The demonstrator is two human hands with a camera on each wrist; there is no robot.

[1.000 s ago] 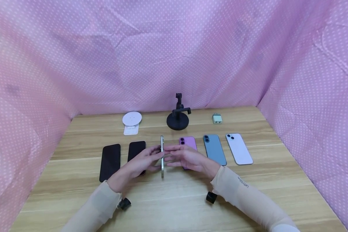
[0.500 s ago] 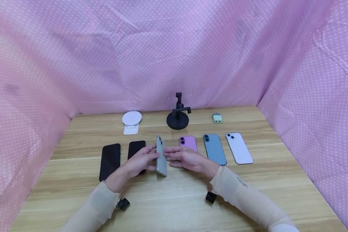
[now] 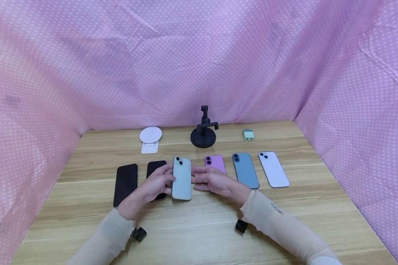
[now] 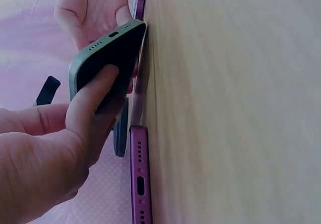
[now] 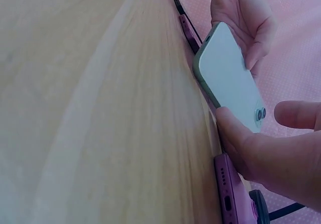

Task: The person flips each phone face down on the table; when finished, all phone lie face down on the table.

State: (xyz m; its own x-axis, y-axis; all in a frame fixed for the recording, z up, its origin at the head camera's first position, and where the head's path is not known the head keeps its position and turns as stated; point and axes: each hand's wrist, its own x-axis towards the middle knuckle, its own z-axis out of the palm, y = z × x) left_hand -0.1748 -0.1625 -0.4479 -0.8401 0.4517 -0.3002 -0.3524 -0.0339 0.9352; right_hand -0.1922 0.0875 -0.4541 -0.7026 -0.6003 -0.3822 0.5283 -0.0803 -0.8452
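Observation:
Held back side up and tilted just off the table, a pale green smartphone lies between my two hands. My left hand grips its left edge; in the left wrist view a finger lies across the dark screen. My right hand has its fingers extended by the right edge. In the right wrist view one of its fingers meets the pale green smartphone, while the thumb stands apart. Beneath the right hand lies a purple smartphone, partly covered. A black-screened smartphone is partly behind the left hand.
Farther left is another dark smartphone. A blue smartphone and a white smartphone lie on the right. Behind stand a round white stand, a black phone holder and a green charger plug. Pink dotted cloth surrounds the table.
The pale green smartphone has turned from edge-on to back side up, tipping towards the left. My left hand has shifted slightly left with it; the right hand has hardly moved.

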